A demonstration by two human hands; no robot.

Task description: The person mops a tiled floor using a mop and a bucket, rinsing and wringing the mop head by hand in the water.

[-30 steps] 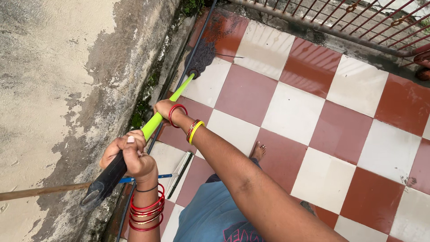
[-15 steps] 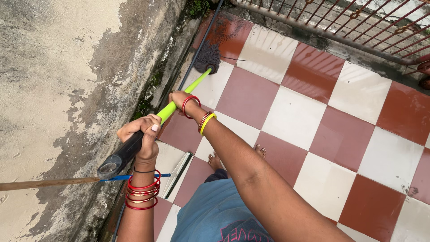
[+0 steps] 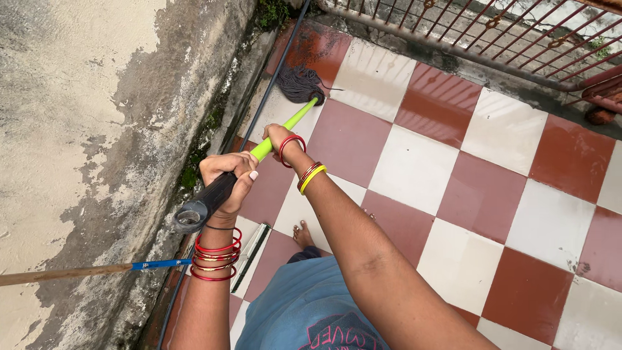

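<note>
Left hand (image 3: 228, 180) is wrapped round the black grip end of the mop handle (image 3: 278, 136), right hand (image 3: 278, 139) clamps the green shaft further down, so the stick slants away for reach. Mop head (image 3: 300, 83) sits on the wet checkered floor (image 3: 414, 162) by the wall (image 3: 97, 129).

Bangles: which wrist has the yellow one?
The right hand's wrist: its yellow bangle sits beside dark red ones. The left hand's bangles are red.
</note>
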